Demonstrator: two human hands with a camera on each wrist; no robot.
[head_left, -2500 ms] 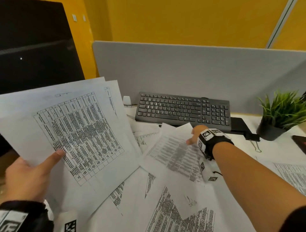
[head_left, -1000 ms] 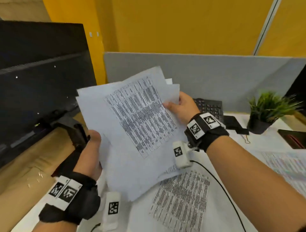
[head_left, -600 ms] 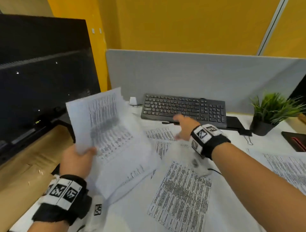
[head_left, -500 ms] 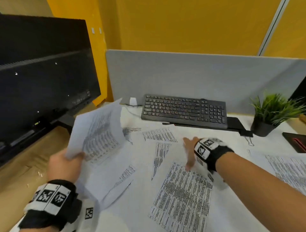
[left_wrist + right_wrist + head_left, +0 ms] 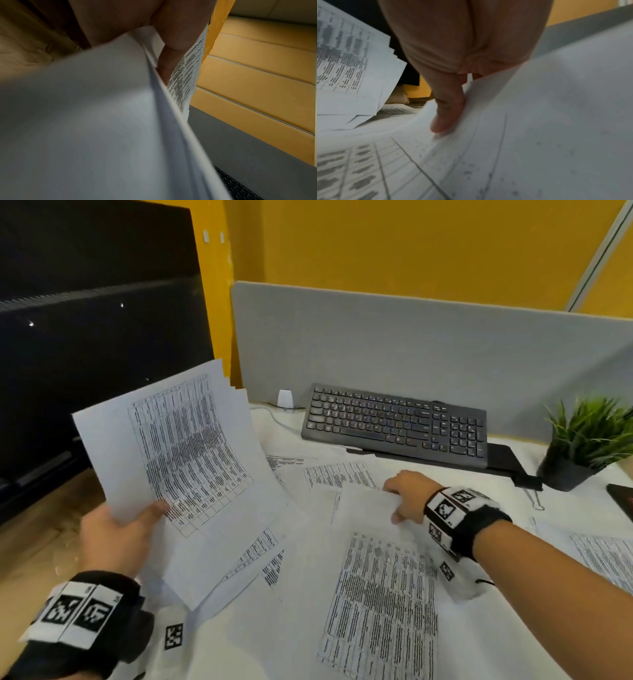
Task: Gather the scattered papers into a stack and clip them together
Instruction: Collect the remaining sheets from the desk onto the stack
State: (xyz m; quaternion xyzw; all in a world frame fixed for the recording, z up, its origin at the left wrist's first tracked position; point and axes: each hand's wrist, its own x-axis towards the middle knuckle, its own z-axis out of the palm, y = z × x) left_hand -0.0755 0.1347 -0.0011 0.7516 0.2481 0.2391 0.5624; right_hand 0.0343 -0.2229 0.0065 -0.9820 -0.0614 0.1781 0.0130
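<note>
Since half a second ago, moved up the frame to pinch the top edge of a white printed sheet [image 5: 383, 604] at lower centre: right hand [image 5: 406, 496], thumb on top. Lifted higher at centre left: fanned sheaf of white printed pages [image 5: 191, 446], gripped at its lower corner by left hand [image 5: 113, 539]. More loose printed sheets [image 5: 337, 475] lying just below the black keyboard [image 5: 397, 426]; metal binder clip [image 5: 534, 499] at right, beside the potted green plant [image 5: 582, 446]. Best peeled up by that edge, laid squarely on the sheaf, grip kept firm.
</note>
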